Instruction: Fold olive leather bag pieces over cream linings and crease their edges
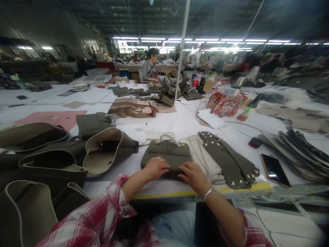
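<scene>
An olive-green handbag panel (168, 153) with a wrapped handle lies flat on the white table (180, 123) in front of me. My left hand (155, 167) rests on its near left edge with fingers curled and pressed onto the leather. My right hand (193, 175), with a bracelet at the wrist, grips the near right edge, fingers bent onto it. To the right lies a fan of olive and cream leather flaps (226, 161) with metal studs.
Open olive bag bodies (108, 151) crowd the left side. A phone (274, 169) and a small red-black object (255, 142) lie to the right, beside stacked dark panels (300, 154). A pole (182, 51) rises mid-table. A person (150, 70) works at the far end.
</scene>
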### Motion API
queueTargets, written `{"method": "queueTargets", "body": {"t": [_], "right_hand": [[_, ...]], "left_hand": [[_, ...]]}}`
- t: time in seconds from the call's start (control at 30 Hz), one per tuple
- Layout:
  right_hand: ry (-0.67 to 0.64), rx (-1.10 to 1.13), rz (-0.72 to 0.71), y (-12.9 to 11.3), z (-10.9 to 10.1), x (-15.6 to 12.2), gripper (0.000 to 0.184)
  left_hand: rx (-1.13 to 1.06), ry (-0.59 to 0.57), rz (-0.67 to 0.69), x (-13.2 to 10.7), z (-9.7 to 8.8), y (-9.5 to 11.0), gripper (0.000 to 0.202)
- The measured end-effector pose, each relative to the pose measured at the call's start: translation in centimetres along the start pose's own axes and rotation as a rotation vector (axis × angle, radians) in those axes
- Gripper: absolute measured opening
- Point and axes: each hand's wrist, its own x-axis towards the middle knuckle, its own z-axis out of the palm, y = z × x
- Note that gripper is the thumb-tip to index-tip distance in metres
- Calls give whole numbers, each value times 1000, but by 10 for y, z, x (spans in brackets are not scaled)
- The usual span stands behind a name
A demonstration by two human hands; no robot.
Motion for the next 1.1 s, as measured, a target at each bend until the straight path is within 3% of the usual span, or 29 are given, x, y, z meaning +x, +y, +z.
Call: {"method": "queueTargets", "body": {"t": [0.37,0.47,0.53,0.6,0.67,0.73,0.77,0.8,0.83,0.93,0.97,1.1], "right_hand": [[-120,13,-38,3,8,21,22],[-125,48,-31,4,6,24,23],[-116,64,-25,4,-1,27,22],[-83,139,10,3,-13,33,22],[-26,281,79,1,-29,39,24],[38,437,152,-4,-46,45,26],[66,492,186,-7,-54,48,28],[88,542,223,-11,-60,50,29],[104,592,266,-16,-64,51,31],[132,743,425,-33,-67,50,37],[143,787,475,-38,-65,48,40],[210,905,627,-59,-57,36,45]], "left_hand": [[-45,-40,-24,10,0,-7,20],[-78,-29,-22,9,-10,-13,19],[-72,46,-68,2,-24,-17,34],[-61,275,-186,-11,-41,-17,43],[-125,702,-351,-25,-53,-11,40],[-327,1145,-502,-36,-56,-1,37],[-468,1268,-556,-39,-52,5,37],[-616,1289,-598,-39,-46,12,37],[-757,1223,-626,-38,-38,19,36],[-1037,785,-570,-28,-14,40,39],[-1073,699,-535,-24,-9,46,40],[-1093,596,-466,-20,-7,63,37]]}}
